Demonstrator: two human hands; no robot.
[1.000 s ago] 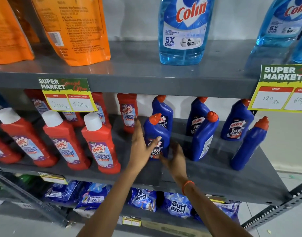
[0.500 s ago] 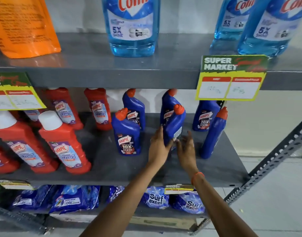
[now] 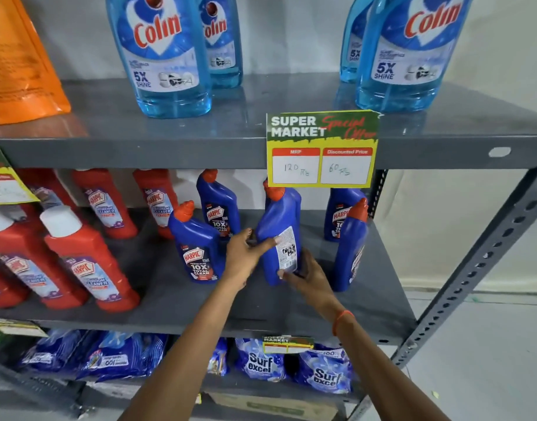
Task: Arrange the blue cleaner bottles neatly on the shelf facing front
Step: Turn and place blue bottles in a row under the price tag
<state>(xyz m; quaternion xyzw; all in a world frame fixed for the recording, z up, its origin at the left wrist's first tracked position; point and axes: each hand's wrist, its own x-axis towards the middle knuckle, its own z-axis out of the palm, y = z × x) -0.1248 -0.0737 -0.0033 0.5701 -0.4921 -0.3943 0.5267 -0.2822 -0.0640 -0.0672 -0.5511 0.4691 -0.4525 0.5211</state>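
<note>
Several blue cleaner bottles with orange caps stand on the grey middle shelf (image 3: 176, 302). The middle front bottle (image 3: 276, 226) shows its back label and is gripped by both hands: my left hand (image 3: 246, 253) on its left side, my right hand (image 3: 306, 276) low on its right side. To its left a front bottle (image 3: 197, 247) faces forward with its label showing. Behind it stands another forward-facing bottle (image 3: 220, 208). At the right, a front bottle (image 3: 352, 247) is turned sideways, with one more bottle (image 3: 340, 214) behind it.
Red cleaner bottles (image 3: 88, 259) fill the shelf's left part. Light blue glass-cleaner bottles (image 3: 164, 53) and an orange pouch (image 3: 18, 65) stand on the upper shelf. A price tag (image 3: 321, 150) hangs from its edge. Detergent packs (image 3: 261, 363) lie below. A perforated upright (image 3: 489, 256) bounds the right side.
The view has shifted right and closer. Both hands have closed around the middle front blue bottle, which now shows its back label toward me.
</note>
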